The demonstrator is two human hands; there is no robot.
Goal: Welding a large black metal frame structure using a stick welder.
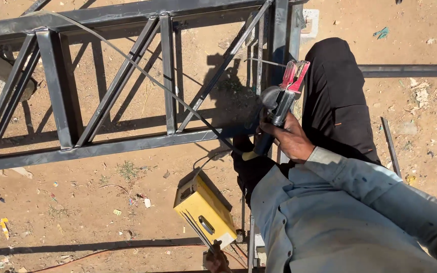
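Grey sleeve, right hand clamped on red-jawed welding holder beside steel truss; rod unstruck, left hand unseen.

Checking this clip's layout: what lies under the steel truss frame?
Under the steel truss frame lies sandy ground with scattered litter, the frame's shadows and a yellow welding machine. The person's grey sleeve and dark trouser leg hide the ground further right.

One head-worn view looks steeply down from high up, past the person's body to the sandy ground.
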